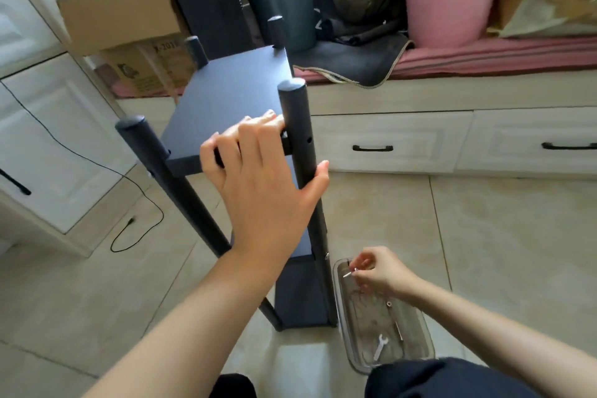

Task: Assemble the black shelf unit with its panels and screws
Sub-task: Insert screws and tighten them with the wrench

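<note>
**Shelf unit upright, screw in hand**

Our black shelf unit (226, 97) stands on the floor, posts vertical. Our left hand (261, 178) wraps its grip over the top panel's near edge. Our right hand (376, 271) pinches a screw (348, 274) above the clear tray (420, 326) beside the unit's base.

Bare forearms, dark trousers (452, 378)
</note>
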Motion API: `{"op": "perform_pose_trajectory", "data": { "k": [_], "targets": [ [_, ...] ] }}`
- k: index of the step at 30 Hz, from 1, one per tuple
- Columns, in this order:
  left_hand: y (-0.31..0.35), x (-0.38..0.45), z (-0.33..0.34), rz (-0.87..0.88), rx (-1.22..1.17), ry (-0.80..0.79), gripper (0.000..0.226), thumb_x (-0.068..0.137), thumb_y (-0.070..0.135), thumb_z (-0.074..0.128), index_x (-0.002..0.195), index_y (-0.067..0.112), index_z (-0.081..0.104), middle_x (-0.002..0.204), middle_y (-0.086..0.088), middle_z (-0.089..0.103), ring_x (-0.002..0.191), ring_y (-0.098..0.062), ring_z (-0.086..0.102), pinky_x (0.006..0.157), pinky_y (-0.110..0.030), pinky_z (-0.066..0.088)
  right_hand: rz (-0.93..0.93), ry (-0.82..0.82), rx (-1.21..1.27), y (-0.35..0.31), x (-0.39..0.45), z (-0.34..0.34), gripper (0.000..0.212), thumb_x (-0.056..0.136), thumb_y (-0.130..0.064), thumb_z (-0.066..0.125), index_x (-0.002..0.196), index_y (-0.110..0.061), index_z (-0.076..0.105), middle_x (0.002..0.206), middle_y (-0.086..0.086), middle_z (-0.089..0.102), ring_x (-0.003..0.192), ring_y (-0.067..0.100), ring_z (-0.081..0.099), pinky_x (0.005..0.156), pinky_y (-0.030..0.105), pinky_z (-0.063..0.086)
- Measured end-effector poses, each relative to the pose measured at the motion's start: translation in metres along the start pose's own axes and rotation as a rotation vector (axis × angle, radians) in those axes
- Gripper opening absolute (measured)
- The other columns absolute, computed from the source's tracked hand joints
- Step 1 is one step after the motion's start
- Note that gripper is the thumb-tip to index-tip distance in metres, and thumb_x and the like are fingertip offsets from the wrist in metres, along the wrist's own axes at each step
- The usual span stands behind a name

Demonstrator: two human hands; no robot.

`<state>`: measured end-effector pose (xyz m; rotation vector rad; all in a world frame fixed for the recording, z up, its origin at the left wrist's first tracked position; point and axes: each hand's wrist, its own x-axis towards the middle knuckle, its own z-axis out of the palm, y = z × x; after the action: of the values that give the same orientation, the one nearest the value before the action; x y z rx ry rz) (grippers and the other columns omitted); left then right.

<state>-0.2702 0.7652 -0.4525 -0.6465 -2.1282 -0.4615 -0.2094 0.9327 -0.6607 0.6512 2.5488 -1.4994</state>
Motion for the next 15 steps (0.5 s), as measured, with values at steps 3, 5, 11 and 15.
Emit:
{"op": "perform_pose_trajectory", "data": {
  "k": [3, 5, 11, 15],
  "targets": [
    [-0.001, 0.000, -0.013, 0.030, -0.034, -0.051, 0.062, 0.081, 0.054, 0.069, 0.123, 0.010, 0.056, 0.122, -0.010, 0.060, 0.118, -0.031, 0.048, 0.105, -0.046, 0.028, -0.099, 0.028, -0.004, -0.047, -0.032, -0.024, 0.007, 0.082, -0.011, 0.076, 0.087, -0.015, 0.075, 0.082, 0.005, 0.073, 0.076, 0.017, 0.072, 0.074, 0.034, 0.061],
    [-0.002, 0.000, -0.020, 0.061, -0.026, -0.090, 0.063, 0.083, 0.052, 0.070, 0.128, 0.010, 0.054, 0.127, -0.010, 0.060, 0.123, -0.033, 0.052, 0.108, -0.051, 0.031, -0.152, 0.018, 0.037, -0.076, -0.053, -0.043, 0.009, 0.082, -0.005, 0.076, 0.083, -0.013, 0.074, 0.075, 0.007, 0.073, 0.067, 0.015, 0.072, 0.065, 0.029, 0.060],
    [-0.011, 0.001, -0.035, 0.100, -0.164, -0.126, 0.062, 0.083, 0.030, 0.077, 0.136, 0.008, 0.054, 0.137, -0.011, 0.058, 0.132, -0.033, 0.051, 0.115, -0.053, 0.031, -0.265, 0.073, 0.063, -0.136, -0.111, -0.082, 0.009, 0.081, -0.007, 0.079, 0.082, -0.015, 0.074, 0.071, 0.003, 0.075, 0.067, 0.015, 0.073, 0.061, 0.024, 0.057],
    [-0.014, -0.004, -0.042, 0.008, -0.456, -0.033, 0.050, 0.084, 0.016, 0.071, 0.130, 0.008, 0.054, 0.123, -0.009, 0.063, 0.120, -0.026, 0.055, 0.115, -0.046, 0.035, -0.365, 0.200, 0.129, -0.166, -0.136, -0.090, 0.005, 0.081, -0.017, 0.080, 0.082, -0.018, 0.075, 0.073, 0.001, 0.074, 0.067, 0.013, 0.069, 0.058, 0.019, 0.053]
  ]
}}
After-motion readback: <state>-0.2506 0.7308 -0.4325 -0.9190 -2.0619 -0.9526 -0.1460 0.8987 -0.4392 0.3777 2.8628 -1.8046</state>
